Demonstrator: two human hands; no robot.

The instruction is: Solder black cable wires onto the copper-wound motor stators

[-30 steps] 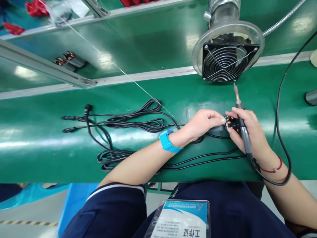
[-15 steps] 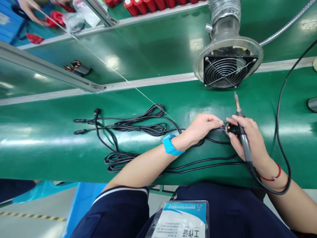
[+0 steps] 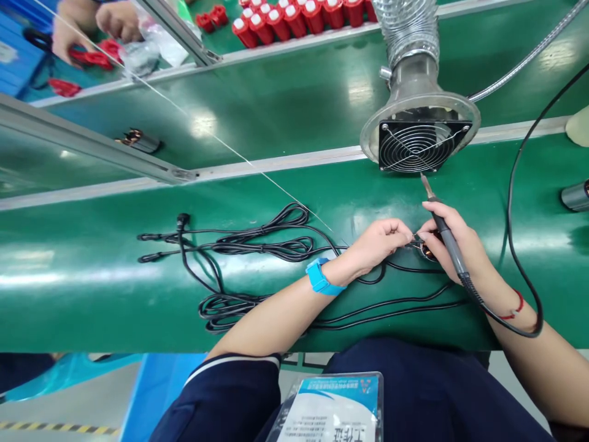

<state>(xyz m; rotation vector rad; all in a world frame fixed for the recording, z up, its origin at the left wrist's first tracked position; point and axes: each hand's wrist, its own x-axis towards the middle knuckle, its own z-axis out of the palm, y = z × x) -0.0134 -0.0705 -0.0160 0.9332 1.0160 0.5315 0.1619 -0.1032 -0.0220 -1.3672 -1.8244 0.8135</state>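
1. Right hand [image 3: 464, 245] wrapped round a grey-and-black pencil-shaped soldering iron [image 3: 446, 236], and its fingers also hold a dark cylindrical part with copper-coloured windings [image 3: 429, 250].
2. Left hand [image 3: 375, 242] pinched narrow at thin wire ends beside that part; fingers hide the contact, so we can't tell which strand it has.
3. Landmark: black square fan with round wire grille [image 3: 416, 147]. We have the wound part on our side of it, well apart.
4. Iron tip points at the fan's near edge; can't tell if touching.
5. Coiled black cables [image 3: 264, 239]: left of the fan, nearer us.
6. Silver metal cylinder [image 3: 576, 196]: right of the fan, partly out of view.
7. Red cylinders with white tops [image 3: 294, 23]: beyond the fan, leftward.
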